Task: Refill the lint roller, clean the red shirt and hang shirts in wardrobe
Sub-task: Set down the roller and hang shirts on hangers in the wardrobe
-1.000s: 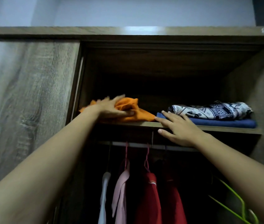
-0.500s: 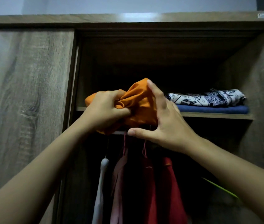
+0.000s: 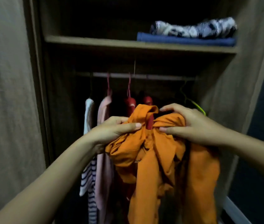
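The crumpled orange cotton shirt (image 3: 160,159), bunched at shelf height half a second ago, now hangs lower and unfurled, from the centre toward 6 o'clock, in front of the hanging clothes. The left hand (image 3: 112,131), reaching from 7 o'clock, clenches the shirt's upper left folds, thumb laid across the cloth. The right hand (image 3: 191,126), from 4 o'clock, grasps the upper right folds, fingers curled over the top. On the metal rail (image 3: 144,76) hang one striped white garment (image 3: 88,175), one pink garment (image 3: 103,167), two red shirts (image 3: 129,104) and one green wire hanger (image 3: 197,107). At 1 o'clock the wooden shelf (image 3: 95,42) bears two folded pieces: one blue cloth (image 3: 184,40) under one black-and-white patterned cloth (image 3: 192,28).
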